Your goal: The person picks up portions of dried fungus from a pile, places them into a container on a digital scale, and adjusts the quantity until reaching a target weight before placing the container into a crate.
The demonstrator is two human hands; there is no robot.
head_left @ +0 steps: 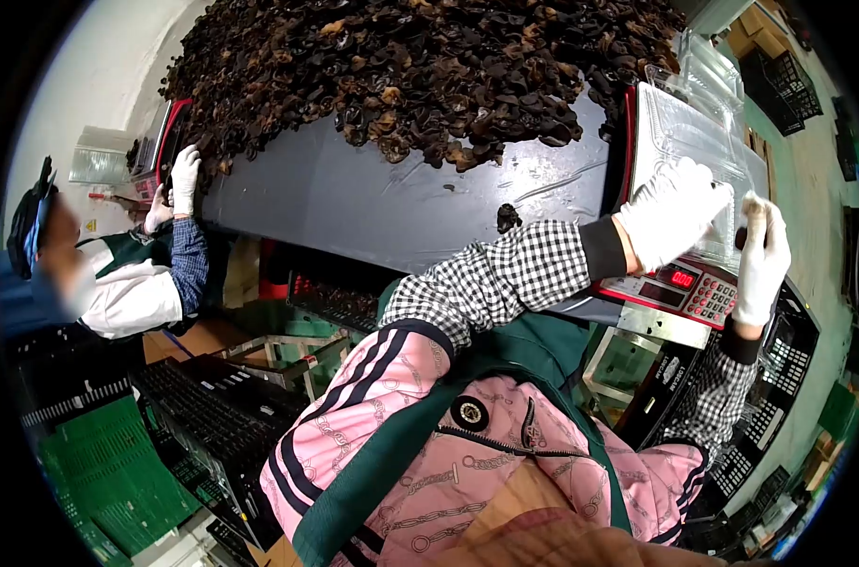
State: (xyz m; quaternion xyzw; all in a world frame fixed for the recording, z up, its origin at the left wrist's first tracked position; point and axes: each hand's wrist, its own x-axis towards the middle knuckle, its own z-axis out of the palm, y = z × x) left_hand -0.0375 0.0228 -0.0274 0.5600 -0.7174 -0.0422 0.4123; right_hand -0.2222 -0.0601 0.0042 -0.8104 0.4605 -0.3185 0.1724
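– On the right of the head view, what have the hands got?
– Left hand (673, 213): gloved, fingers bunched over the clear plastic packaging (675, 123) at the red scale (620, 288); grip hidden, can't tell. Right hand (765, 260): gloved, fingers raised close together, just beside the left; can't tell whether it pinches plastic.
– How far along?
– Early, my read. Packaging's out, at the scale; display (681, 280) reads 0.00. Dark pieces (401, 66) lie loose in a broad heap on the desk's (306, 194) far side, so the bulk seems left.
– Surface?
– Desk's dark grey, smooth, shiny in patches, maybe wet. One small dark clump (509, 218) near the close edge, apart from the heap.
– Room?
– Co-worker (132, 298) at left, gloved, one hand raised just beside a second scale (176, 123). Black crates (212, 416) and a green crate (118, 482) low left. Right: pale green floor (816, 189), more black crates, cardboard farther back.
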